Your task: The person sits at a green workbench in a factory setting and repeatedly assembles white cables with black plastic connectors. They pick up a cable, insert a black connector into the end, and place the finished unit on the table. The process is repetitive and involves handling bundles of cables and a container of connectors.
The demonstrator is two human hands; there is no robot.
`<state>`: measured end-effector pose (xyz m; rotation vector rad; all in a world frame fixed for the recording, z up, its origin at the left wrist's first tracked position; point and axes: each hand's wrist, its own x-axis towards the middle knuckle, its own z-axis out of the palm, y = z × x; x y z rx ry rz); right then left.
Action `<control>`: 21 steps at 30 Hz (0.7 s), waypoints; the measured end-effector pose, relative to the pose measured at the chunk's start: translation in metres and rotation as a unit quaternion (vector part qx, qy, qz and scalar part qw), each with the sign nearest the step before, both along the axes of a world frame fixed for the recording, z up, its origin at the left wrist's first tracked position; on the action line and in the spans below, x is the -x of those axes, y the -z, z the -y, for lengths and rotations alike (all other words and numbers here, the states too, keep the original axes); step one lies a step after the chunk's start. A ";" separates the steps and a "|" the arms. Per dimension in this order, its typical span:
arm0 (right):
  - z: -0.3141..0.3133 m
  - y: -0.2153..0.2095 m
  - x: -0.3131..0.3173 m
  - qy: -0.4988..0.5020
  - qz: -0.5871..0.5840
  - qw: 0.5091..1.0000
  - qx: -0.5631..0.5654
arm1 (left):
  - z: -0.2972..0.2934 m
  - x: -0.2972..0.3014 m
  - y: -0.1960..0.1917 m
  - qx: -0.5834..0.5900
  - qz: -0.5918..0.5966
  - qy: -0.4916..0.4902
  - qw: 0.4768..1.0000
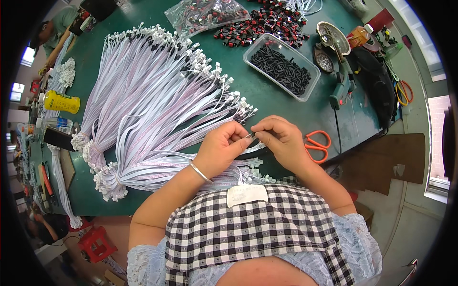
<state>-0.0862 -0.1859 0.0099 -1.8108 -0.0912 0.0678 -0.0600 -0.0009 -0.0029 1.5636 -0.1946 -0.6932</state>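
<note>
Over the table's near edge, my left hand [222, 147] and my right hand [282, 141] meet fingertip to fingertip. Both are closed in a pinch on a thin dark wire end [251, 136]; its detail is too small to make out. A white flat cable [254, 148] passes just below the fingertips. Left of my hands, large bundles of white and pink-marked flat cables [148, 102] fan out, with small white plugs at their ends and several black sleeves. Orange-handled scissors [318, 147] lie beside my right hand.
A clear plastic box [310, 93] of short black tubes stands beyond my hands. Behind it are a pile of red-and-black parts [267, 24] and a plastic bag [205, 16]. A glue gun [342, 86] lies right; a yellow bottle [62, 102] and dark phone [58, 138] are left.
</note>
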 end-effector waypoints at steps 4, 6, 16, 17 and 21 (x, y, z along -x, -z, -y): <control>0.010 -0.004 -0.005 -0.057 -0.025 0.997 0.043 | 0.001 0.002 -0.002 -0.018 0.007 0.014 1.000; 0.016 -0.010 -0.009 -0.091 -0.027 0.994 0.051 | 0.003 0.003 -0.007 -0.049 0.015 0.029 0.998; 0.025 -0.008 -0.012 -0.184 0.089 0.973 0.110 | -0.004 0.003 -0.014 -0.065 -0.015 0.077 0.995; 0.024 -0.009 -0.013 -0.192 0.101 0.968 0.127 | -0.005 0.003 -0.015 -0.070 0.009 0.076 0.995; 0.024 -0.009 -0.014 -0.224 0.124 0.955 0.152 | -0.002 0.011 -0.013 -0.110 0.145 0.072 0.981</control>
